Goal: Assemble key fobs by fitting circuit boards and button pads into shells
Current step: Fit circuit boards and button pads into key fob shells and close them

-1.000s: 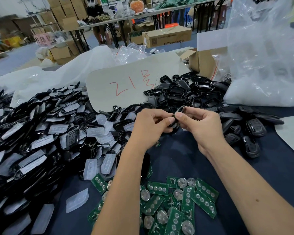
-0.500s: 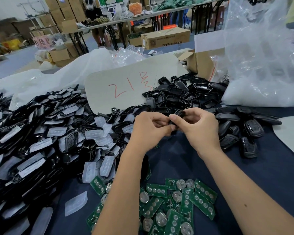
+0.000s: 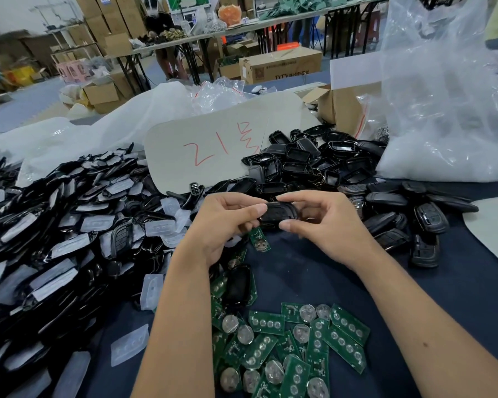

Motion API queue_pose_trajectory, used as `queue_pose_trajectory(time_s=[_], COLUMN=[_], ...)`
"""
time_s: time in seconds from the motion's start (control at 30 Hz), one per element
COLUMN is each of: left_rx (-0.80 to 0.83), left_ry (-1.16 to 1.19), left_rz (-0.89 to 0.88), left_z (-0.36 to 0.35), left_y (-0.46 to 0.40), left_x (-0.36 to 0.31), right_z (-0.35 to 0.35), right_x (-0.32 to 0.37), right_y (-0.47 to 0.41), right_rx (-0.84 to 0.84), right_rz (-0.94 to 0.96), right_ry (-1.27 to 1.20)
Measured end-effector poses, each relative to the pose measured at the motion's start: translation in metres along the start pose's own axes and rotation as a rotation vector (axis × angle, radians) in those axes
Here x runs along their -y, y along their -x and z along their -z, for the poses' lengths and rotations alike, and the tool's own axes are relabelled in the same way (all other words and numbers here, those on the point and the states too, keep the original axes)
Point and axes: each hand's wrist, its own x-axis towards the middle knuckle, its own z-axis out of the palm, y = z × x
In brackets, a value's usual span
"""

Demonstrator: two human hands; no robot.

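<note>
On my far left I see a heap of black shells and translucent button pads spread over the dark tabletop. Moving right, my left hand grips the left end of a black key fob, thumb on top and fingers curled beneath. The fob hangs above the tabletop between both hands, its long axis running roughly left to right, its button face turned up toward me. Below it lies a single green circuit board, and nearer to me a loose scatter of circuit boards with round coin cells. Behind the hands a pale card marked in red lies flat, with a pile of open black shell halves at its right edge. My right hand pinches the fob's right end between thumb and forefinger. Farther right, closed fobs lie loose; a cardboard box stands behind them, contents not visible, and a large clear plastic bag holds whitish pieces I cannot identify.
</note>
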Motion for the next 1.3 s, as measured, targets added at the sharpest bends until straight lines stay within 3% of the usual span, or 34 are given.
queue_pose_trajectory(time_s=[0.5, 0.83, 1.3], left_rx=[0.042, -0.004, -0.016], left_ry=[0.275, 0.217, 0.082], left_rz=[0.044, 0.005, -0.250], left_z=[-0.008, -0.012, -0.018], left_y=[0.003, 0.002, 0.006], left_x=[-0.008, -0.006, -0.010], right_z=[-0.003, -0.007, -0.007], right_x=[0.003, 0.005, 0.007], right_y=[0.000, 0.000, -0.001], right_rx=[-0.029, -0.077, -0.152], right_rz=[-0.027, -0.033, -0.052], right_ry=[-0.205, -0.210, -0.385])
